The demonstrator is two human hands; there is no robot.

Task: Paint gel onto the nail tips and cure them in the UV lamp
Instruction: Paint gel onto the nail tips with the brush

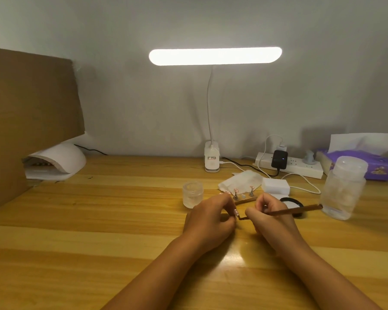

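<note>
Head view: the L hand (207, 220) is seen curled, its fingers pinched on a small pink nail tip (236, 212). Whatever the tip is mounted on is hidden by the fingers. It is held just above the desk (99, 220), approx. mid-width and nearer the back edge than the front. The R hand (271, 218) is closed pen-fashion round a brown-handled brush (296, 210). The brush's long axis runs from the bristle end, low at the left, up and rightward, w/ the handle's back end near a frosted plastic jar (343, 189). The bristle end is set right at the tip, but contact can't be told. The relation that matters: the tip lies directly left of the R-hand grip, approx. in line w/ the brush axis, so the stroke is judged a short draw along that line, w/ the L hand steadying. More tips are seen on a small stand (244, 199) just behind the hands, and a black-rimmed pot (289, 201), prob. gel, is beside the R hand. The UV lamp (61, 161) is well apart at the back-left of the desk, against a cardboard sheet (31, 119). The L hand is nearer it, so the carry for curing is judged to fall to that side.
</note>
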